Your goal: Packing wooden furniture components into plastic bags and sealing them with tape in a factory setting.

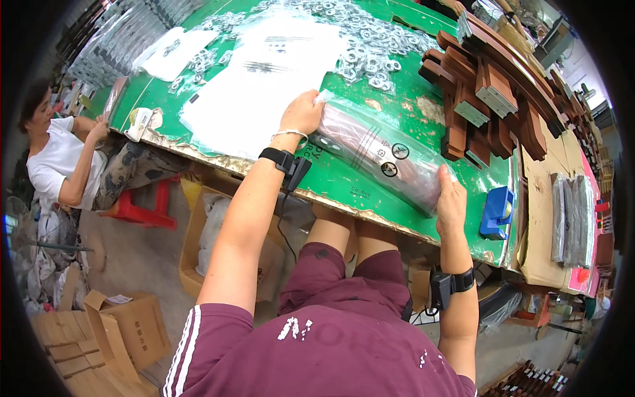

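Over the near part of the worn, green-painted tabletop (466,231), we grip a long, clear plastic bag with reddish-brown contents (377,149), our left hand (302,114) closed on its left end, our right hand (452,202) on its right, near a blue plastic tape dispenser (496,213).

"Signs?"
"See two round black symbols (400,151) on the clear bag (360,126)."
"Elsewhere?"
"Note black print (261,67) on far plastic bags (264,96), dark characters (141,327) on near-left carton (135,347), worn white lettering (289,329) on shirt (350,370)."
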A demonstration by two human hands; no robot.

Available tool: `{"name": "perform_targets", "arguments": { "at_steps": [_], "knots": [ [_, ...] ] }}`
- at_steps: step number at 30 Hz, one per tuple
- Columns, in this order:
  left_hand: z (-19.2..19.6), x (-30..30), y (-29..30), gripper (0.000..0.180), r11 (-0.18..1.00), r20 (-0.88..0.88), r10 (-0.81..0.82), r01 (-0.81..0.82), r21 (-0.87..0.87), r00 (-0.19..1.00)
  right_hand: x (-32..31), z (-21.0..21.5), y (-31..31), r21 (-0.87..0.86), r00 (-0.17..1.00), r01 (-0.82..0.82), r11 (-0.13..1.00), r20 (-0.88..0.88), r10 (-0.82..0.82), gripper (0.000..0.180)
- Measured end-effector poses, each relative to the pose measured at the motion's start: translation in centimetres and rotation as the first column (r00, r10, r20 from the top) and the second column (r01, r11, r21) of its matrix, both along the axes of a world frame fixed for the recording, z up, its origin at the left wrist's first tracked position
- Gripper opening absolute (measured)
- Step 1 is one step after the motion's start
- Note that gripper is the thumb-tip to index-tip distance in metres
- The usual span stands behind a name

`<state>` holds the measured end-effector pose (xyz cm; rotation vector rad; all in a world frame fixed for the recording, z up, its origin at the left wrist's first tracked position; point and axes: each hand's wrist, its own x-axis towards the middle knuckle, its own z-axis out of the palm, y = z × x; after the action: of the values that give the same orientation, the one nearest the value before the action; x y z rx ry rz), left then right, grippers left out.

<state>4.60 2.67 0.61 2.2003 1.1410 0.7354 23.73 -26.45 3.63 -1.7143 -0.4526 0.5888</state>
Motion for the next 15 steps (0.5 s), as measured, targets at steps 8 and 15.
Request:
{"name": "perform_targets", "arguments": {
  "at_steps": [8, 15],
  "knots": [
    [0.1, -0.3, -0.3, 0.033, 1.000, 0.073, 0.001, 0.001, -0.023, 0.997, 3.0, -1.6, 0.8, -0.037, 0.910, -0.020, 0.999, 0.414, 0.033, 0.024],
    [-0.9, -1.1, -1.5, 0.024, 0.992, 0.353, 0.012, -0.056, 0.116, 0.936, 3.1, -0.7, 2.3, 0.085, 0.143, 0.021, 0.996, 0.986, -0.087, 0.026]
  ]
}}
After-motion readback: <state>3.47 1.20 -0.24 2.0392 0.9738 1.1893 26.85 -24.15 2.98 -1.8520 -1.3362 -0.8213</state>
